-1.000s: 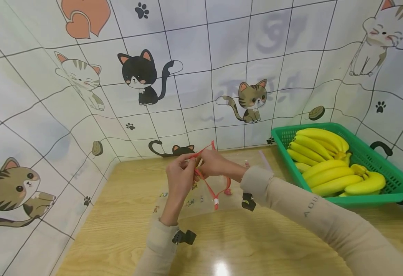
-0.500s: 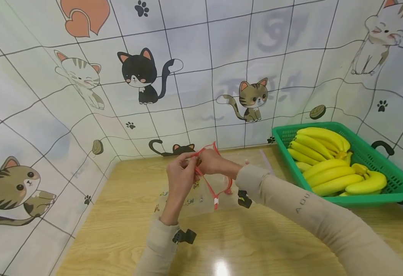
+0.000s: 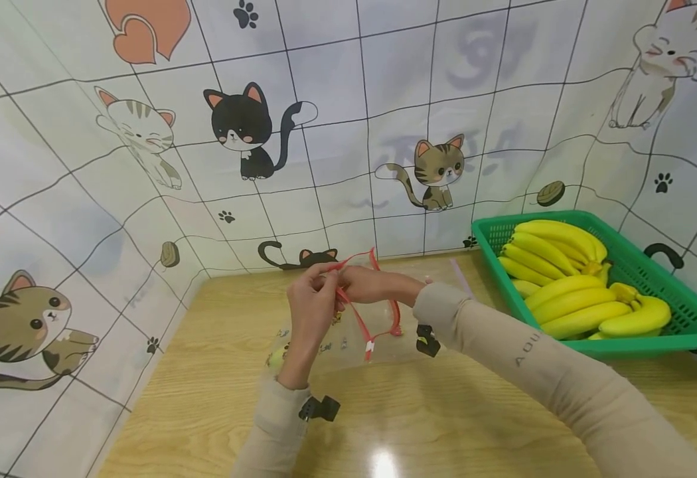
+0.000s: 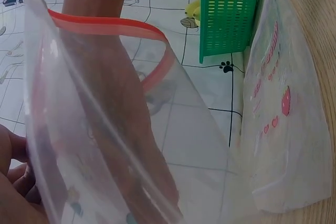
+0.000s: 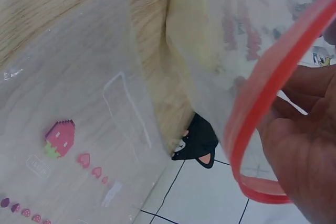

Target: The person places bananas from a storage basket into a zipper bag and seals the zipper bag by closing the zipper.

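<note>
A clear zip bag [image 3: 324,352] with a red zip edge and small printed pictures hangs over the table, its mouth spread. My left hand [image 3: 312,302] pinches the rim near the zip, thumb against the fingers. Through the mouth reaches my right hand [image 3: 363,284]; in the right wrist view the red zip edge [image 5: 262,93] crosses in front of its fingers, and the clear plastic partly veils them. A yellow shape [image 5: 194,24], blurred by the plastic, lies inside the bag. A white slider [image 3: 370,346] sits at the zip's near corner.
Several bananas [image 3: 569,299] fill a green basket [image 3: 629,346] at the right of the wooden table [image 3: 205,411]. Another clear bag [image 4: 289,145] with strawberry and heart prints lies flat behind the hands. A cat-patterned wall covering [image 3: 336,153] stands behind.
A yellow-green shape now shows in the bag's lower left corner. The right hand's fingers are more covered by the left hand and rim; the slider has shifted slightly left.
</note>
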{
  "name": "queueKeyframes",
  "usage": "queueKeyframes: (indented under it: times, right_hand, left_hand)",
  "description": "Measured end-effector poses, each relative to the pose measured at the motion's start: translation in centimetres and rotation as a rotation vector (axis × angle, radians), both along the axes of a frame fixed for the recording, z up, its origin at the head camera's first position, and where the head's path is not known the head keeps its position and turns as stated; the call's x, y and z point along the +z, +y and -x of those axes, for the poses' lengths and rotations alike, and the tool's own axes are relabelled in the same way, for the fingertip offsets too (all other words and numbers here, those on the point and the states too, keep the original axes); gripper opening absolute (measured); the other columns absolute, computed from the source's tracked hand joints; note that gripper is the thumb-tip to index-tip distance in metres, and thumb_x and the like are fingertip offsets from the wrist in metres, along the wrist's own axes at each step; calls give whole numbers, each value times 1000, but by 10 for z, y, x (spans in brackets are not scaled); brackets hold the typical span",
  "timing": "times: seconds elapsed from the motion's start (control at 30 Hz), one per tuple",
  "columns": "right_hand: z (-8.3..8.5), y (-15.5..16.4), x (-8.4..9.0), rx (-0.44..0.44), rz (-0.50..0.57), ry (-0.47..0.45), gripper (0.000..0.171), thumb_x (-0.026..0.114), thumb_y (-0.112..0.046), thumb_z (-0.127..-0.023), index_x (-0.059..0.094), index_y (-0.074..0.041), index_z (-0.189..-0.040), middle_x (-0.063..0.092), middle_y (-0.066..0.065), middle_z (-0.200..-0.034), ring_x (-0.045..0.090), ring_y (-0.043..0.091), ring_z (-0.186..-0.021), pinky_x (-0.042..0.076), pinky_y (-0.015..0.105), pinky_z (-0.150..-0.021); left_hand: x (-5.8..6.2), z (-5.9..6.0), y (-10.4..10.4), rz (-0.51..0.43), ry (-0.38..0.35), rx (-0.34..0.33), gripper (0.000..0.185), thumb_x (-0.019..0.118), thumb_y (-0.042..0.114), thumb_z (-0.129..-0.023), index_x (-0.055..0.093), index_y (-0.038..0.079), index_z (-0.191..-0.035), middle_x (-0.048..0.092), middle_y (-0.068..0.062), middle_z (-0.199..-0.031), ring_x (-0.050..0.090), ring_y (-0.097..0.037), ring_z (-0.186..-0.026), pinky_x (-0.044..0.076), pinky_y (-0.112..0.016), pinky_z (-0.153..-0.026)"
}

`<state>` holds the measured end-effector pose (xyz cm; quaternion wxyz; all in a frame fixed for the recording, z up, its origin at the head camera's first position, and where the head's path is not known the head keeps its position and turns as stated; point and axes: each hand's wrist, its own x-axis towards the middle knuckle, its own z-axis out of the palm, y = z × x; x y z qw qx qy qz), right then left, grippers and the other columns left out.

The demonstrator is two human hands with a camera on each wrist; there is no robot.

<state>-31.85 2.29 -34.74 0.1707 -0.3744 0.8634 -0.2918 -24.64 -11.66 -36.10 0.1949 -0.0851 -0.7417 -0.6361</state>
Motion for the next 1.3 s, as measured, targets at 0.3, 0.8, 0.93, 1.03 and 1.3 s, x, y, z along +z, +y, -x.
queueKeyframes:
  times: [0.3, 0.8, 0.93, 1.03, 1.3]
  right_hand:
    - [-7, 8, 12, 100, 77, -7, 23, 55, -3, -98, 75, -11, -102, 62, -6, -81, 48, 8, -68, 42, 22, -66]
    - [-24, 68, 46, -49, 315, -78, 23, 56, -16, -107, 73, -6, -118, 76, 15, -92, 72, 26, -69, 61, 35, -61]
    - [-23, 95, 53, -96, 344, -70, 23, 56, -17, -107, 73, -4, -116, 74, 11, -86, 71, 27, -69, 62, 34, -63]
    - [-21, 116, 57, -134, 345, -57, 23, 56, -16, -107, 73, -1, -115, 73, 10, -81, 72, 23, -68, 62, 33, -63]
    - [-6, 182, 54, -343, 315, -34, 29, 56, -18, -107, 71, 3, -118, 73, 14, -80, 70, 27, -66, 61, 32, -61]
  left_hand:
    - [-1, 1, -4, 1, 39, 59, 21, 59, 7, -100, 78, 7, -109, 60, -10, -56, 56, -15, -39, 38, -19, -37]
    - [-1, -1, -4, -34, 24, 74, 19, 60, 11, -99, 77, 10, -108, 63, -1, -57, 58, -13, -39, 45, -22, -38]
    - [-1, -1, -2, -38, 19, 65, 19, 61, 11, -99, 77, 12, -108, 63, -3, -58, 58, -14, -40, 46, -22, -38]
    - [-2, -1, -1, -30, 16, 69, 18, 61, 11, -100, 78, 12, -107, 63, -4, -58, 57, -14, -40, 46, -21, -39]
    - [-1, -2, -4, -17, 30, 77, 19, 61, 10, -99, 78, 11, -107, 62, -2, -56, 57, -19, -39, 45, -21, -38]
